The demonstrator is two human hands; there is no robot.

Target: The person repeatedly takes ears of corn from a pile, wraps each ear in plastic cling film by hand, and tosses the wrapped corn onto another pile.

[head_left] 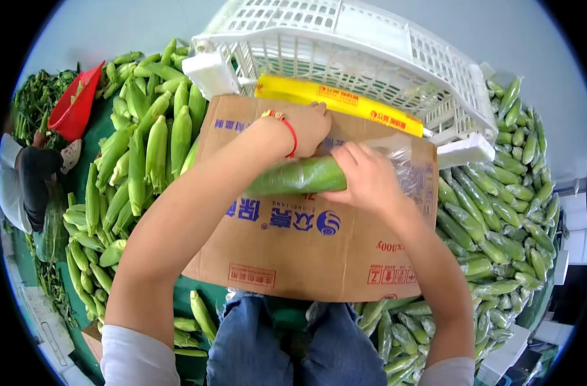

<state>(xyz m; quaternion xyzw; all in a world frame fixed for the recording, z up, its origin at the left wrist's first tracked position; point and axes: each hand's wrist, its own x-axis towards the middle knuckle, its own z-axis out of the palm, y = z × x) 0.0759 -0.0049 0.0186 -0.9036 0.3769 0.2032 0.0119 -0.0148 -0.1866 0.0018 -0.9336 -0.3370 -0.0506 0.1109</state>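
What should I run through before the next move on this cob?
1. Right hand grips the cob: ok, at its right end.
2. Film over the cob: ok on the visible top; underside cannot tell.
3. Loose film tucked in: not ok, crumpled beyond the right hand.
4. Left hand holding film: cannot tell, its fingertips are hidden.
5. Cardboard under the cob: ok.
6. Yellow roll beyond the hands: ok.

Cardboard (293, 257): below the grip, blue print (266, 212) is reading "众亮"; lower right, red print (389, 247) is showing "300".
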